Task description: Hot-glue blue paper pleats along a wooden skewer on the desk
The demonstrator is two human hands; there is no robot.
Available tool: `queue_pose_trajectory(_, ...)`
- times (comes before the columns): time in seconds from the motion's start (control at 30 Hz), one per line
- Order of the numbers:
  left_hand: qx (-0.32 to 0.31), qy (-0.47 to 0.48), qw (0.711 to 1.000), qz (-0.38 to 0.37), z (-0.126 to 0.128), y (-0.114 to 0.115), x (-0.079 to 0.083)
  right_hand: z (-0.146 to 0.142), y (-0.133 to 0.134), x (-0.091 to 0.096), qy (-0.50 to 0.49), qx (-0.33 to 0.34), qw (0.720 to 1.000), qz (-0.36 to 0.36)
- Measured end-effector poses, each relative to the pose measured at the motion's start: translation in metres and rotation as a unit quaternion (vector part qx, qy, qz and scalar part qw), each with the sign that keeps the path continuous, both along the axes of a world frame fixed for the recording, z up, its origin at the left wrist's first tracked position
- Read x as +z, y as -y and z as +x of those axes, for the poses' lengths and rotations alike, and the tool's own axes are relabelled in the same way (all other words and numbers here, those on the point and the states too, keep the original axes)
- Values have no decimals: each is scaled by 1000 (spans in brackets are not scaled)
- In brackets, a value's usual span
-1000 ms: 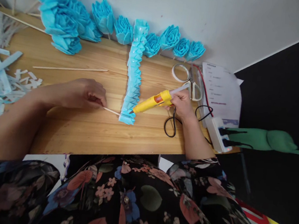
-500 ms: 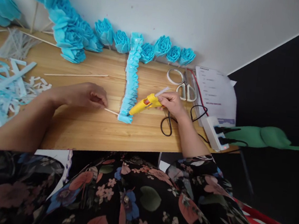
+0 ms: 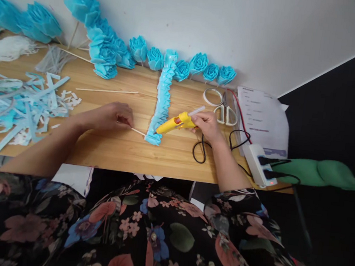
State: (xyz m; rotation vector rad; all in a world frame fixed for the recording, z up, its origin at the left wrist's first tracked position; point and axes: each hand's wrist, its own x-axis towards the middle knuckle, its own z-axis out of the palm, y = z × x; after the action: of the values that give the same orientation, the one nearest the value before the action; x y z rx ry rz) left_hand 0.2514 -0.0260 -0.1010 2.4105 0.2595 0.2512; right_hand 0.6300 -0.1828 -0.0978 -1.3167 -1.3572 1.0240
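At blue strip (image 3: 163, 93), glue gun (image 3: 172, 124) (yellow), still near stick (image 3: 138, 131)

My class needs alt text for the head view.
A person's right hand holds a yellow plastic glue gun to one end of a pleated blue strip; the left hand pinches a thin wooden stick there. Ruffled blue flowers stand behind.

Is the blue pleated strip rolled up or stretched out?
Mostly stretched out: the strip runs from the blue flowers toward the camera, its near end at the stick in the left hand.
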Motion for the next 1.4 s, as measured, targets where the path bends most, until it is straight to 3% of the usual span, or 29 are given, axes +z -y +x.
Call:
queue_pose_trajectory(0.2, 50, 19, 999, 6, -6, 12, -8, -4, -2, -1, 25, 14, 1000, -12)
queue_pose_trajectory(0.6, 61, 25, 998, -9, -5, 12, -9, -10, -2, 3, 45, 9, 998, -30)
queue_pose_trajectory(0.9, 64, 30, 997, -23, -5, 12, -9, -6, -2, 3, -14, -59, 998, -27)
queue_pose_trajectory(1.13, 72, 9, 997, -31, -6, 12, -7, -5, -3, -2, 41, -7, 999, -34)
queue_pose_trajectory(1.4, 67, 22, 997, -34, -6, 10, -8, 5, 0, 7, 71, 58, 995, -40)
